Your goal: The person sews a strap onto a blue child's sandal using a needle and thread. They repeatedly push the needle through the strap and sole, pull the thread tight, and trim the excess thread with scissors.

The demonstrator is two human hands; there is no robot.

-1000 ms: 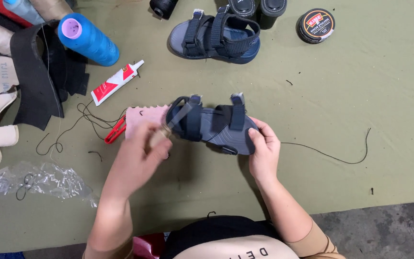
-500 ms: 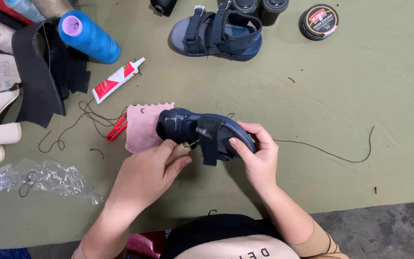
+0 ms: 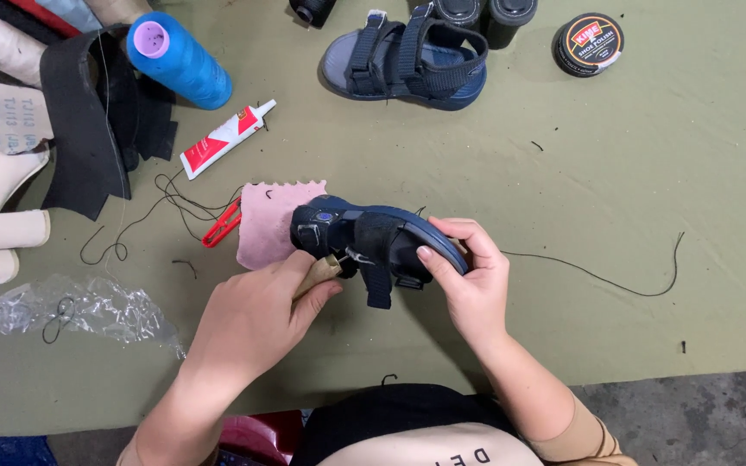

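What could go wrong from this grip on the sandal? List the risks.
The left hand drives a wooden-handled tool into the dark blue sandal toward the right hand; a slip might jab those fingers. The loose black thread trailing right could snag. The red snips lie close by.

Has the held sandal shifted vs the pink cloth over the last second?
Yes. The navy sandal, held by the right hand, has turned over and moved left, so its end now overlaps the pink cloth; earlier it sat to the cloth's right.

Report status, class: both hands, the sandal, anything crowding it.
Left hand grips wooden-handled tool against sandal. Right hand holds sandal tilted above table. Pink cloth alongside.
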